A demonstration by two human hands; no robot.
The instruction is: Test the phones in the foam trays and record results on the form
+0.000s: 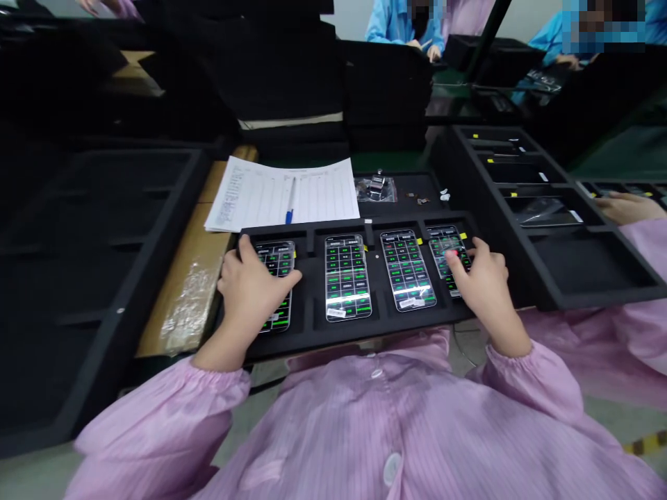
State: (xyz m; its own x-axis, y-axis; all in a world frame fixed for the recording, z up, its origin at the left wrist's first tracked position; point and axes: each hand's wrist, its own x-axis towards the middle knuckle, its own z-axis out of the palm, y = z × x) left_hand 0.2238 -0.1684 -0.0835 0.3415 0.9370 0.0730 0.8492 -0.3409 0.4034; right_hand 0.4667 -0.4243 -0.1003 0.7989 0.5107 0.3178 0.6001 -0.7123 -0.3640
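Note:
A black foam tray (307,333) lies in front of me with several phones in its slots, all with lit grid screens. My left hand (250,285) covers the leftmost phone (278,258), fingers curled over its left edge and thumb across the screen. My right hand (482,278) is bent over the rightmost phone (442,243), its fingertips on the screen and edge. The two middle phones (347,278) (407,269) lie untouched.
A printed sheet (313,194) with a blue pen (290,201) lies behind the tray, next to a small plastic bag of parts (375,189). Large black foam trays stand left (94,264) and right (573,257). A neighbour's hand (625,207) rests at the right. People in blue (401,24) work opposite.

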